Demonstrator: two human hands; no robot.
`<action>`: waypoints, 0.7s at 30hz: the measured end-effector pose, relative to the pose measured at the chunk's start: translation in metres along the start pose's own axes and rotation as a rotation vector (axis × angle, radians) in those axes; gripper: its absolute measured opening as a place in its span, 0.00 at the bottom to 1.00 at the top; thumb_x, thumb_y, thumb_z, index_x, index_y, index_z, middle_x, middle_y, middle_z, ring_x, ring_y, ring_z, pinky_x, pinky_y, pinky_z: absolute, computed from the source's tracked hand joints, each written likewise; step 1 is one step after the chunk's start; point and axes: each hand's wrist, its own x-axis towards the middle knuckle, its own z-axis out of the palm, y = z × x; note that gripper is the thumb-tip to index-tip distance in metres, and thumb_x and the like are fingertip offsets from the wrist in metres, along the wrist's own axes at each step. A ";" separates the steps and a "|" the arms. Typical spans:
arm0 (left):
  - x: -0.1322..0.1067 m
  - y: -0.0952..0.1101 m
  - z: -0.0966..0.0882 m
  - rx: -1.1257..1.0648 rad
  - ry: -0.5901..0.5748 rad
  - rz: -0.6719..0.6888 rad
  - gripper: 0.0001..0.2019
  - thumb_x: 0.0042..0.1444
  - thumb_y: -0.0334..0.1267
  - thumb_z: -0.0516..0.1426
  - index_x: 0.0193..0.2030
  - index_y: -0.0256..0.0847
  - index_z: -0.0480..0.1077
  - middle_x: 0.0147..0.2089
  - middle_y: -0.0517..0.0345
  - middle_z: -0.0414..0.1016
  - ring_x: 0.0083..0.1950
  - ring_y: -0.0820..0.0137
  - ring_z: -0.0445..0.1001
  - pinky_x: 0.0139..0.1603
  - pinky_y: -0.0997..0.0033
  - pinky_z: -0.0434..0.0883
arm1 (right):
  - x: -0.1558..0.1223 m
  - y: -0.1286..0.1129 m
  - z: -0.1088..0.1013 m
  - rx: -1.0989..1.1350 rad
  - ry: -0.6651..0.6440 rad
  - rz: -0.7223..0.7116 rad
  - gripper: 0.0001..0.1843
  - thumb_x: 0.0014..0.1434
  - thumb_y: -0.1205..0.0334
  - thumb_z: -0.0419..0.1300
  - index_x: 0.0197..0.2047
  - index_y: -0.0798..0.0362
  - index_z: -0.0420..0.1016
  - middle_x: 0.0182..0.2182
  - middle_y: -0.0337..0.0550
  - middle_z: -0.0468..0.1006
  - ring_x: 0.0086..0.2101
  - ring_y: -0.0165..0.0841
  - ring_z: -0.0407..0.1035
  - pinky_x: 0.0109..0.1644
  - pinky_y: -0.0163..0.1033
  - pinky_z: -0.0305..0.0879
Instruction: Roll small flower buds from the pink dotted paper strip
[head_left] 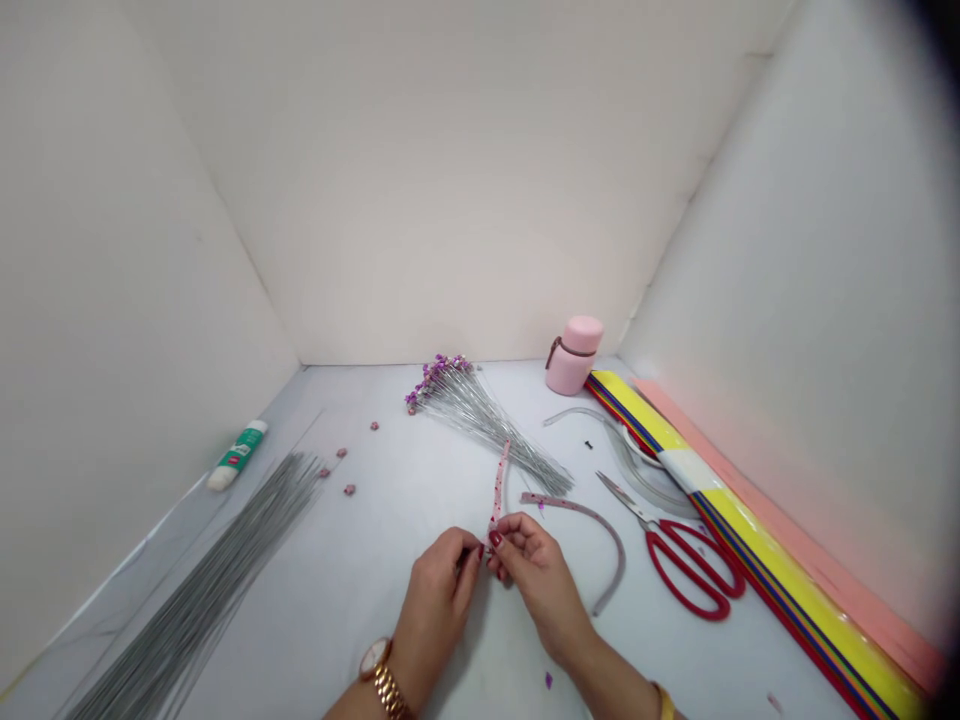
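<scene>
My left hand (439, 585) and my right hand (536, 570) meet at the table's front centre, fingertips pinched together on the lower end of a narrow pink dotted paper strip (498, 490). The strip rises away from the fingers toward a bundle of silver wires tipped with small purple paper stars (480, 410). A gold watch sits on my left wrist. What lies exactly between the fingertips is too small to make out.
A loose sheaf of plain grey wires (217, 580) lies at the left, with a green-and-white glue tube (237, 455) beyond it. Red-handled scissors (679, 555), a curved grey strip (600, 540), coloured paper strips (750, 540) and a pink bottle (574, 355) are on the right.
</scene>
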 end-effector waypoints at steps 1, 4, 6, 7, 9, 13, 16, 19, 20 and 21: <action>0.000 0.000 0.000 0.004 0.001 -0.003 0.08 0.57 0.34 0.48 0.31 0.40 0.66 0.29 0.58 0.71 0.30 0.70 0.68 0.33 0.74 0.64 | 0.000 0.000 0.000 -0.004 0.001 -0.006 0.07 0.50 0.61 0.59 0.29 0.54 0.65 0.19 0.34 0.67 0.21 0.27 0.62 0.24 0.30 0.56; 0.003 -0.001 0.000 0.013 0.000 -0.019 0.08 0.58 0.35 0.47 0.32 0.39 0.65 0.29 0.58 0.71 0.30 0.70 0.68 0.31 0.75 0.64 | -0.002 0.000 -0.001 -0.020 0.007 -0.034 0.07 0.50 0.61 0.60 0.29 0.54 0.66 0.20 0.34 0.67 0.22 0.27 0.62 0.25 0.31 0.57; 0.004 -0.001 -0.001 0.028 -0.009 -0.025 0.09 0.58 0.36 0.46 0.31 0.40 0.65 0.28 0.58 0.71 0.29 0.70 0.68 0.30 0.75 0.63 | -0.002 0.000 -0.001 -0.035 0.010 -0.054 0.07 0.50 0.61 0.60 0.29 0.54 0.66 0.21 0.35 0.68 0.22 0.27 0.62 0.26 0.31 0.57; 0.004 -0.001 -0.002 0.039 -0.016 -0.025 0.10 0.58 0.36 0.46 0.31 0.40 0.66 0.27 0.59 0.71 0.29 0.70 0.67 0.30 0.75 0.63 | -0.002 0.000 -0.001 -0.042 0.012 -0.062 0.06 0.50 0.61 0.60 0.29 0.54 0.67 0.22 0.35 0.68 0.23 0.27 0.62 0.26 0.31 0.57; 0.004 -0.001 -0.003 0.061 -0.028 -0.022 0.11 0.58 0.36 0.46 0.28 0.40 0.66 0.26 0.60 0.70 0.27 0.70 0.66 0.28 0.75 0.62 | -0.002 0.000 -0.001 -0.051 0.013 -0.067 0.06 0.49 0.61 0.60 0.29 0.54 0.67 0.22 0.35 0.68 0.23 0.27 0.63 0.26 0.31 0.57; 0.001 0.001 -0.002 0.084 -0.025 -0.007 0.10 0.57 0.34 0.46 0.29 0.40 0.66 0.27 0.58 0.70 0.28 0.69 0.66 0.30 0.74 0.61 | -0.002 -0.001 -0.001 -0.045 0.007 -0.044 0.07 0.51 0.60 0.59 0.29 0.54 0.66 0.20 0.35 0.68 0.22 0.27 0.62 0.25 0.31 0.56; -0.001 0.002 0.000 0.074 -0.018 0.003 0.11 0.58 0.34 0.46 0.30 0.41 0.67 0.29 0.57 0.71 0.30 0.69 0.67 0.33 0.73 0.61 | -0.002 -0.002 0.000 -0.043 -0.010 -0.029 0.08 0.53 0.59 0.57 0.30 0.54 0.65 0.20 0.35 0.69 0.22 0.27 0.63 0.25 0.31 0.57; -0.002 0.002 0.001 0.038 -0.011 -0.005 0.11 0.58 0.35 0.46 0.30 0.41 0.67 0.29 0.56 0.71 0.30 0.68 0.67 0.33 0.73 0.62 | -0.002 -0.002 0.002 -0.049 -0.034 -0.017 0.10 0.54 0.56 0.56 0.30 0.54 0.65 0.20 0.36 0.69 0.22 0.27 0.63 0.24 0.31 0.57; -0.001 0.001 0.002 0.019 -0.014 -0.010 0.11 0.58 0.35 0.46 0.30 0.41 0.66 0.28 0.56 0.71 0.29 0.69 0.67 0.33 0.73 0.62 | -0.003 -0.002 0.002 -0.052 -0.039 -0.013 0.10 0.54 0.56 0.56 0.29 0.55 0.65 0.19 0.36 0.69 0.21 0.27 0.62 0.24 0.31 0.57; -0.001 0.001 0.002 -0.004 -0.021 -0.015 0.11 0.58 0.36 0.45 0.29 0.40 0.66 0.28 0.56 0.71 0.29 0.69 0.67 0.32 0.73 0.62 | -0.003 -0.002 0.003 -0.055 -0.041 -0.009 0.11 0.54 0.55 0.56 0.28 0.55 0.65 0.18 0.36 0.69 0.20 0.27 0.62 0.23 0.31 0.56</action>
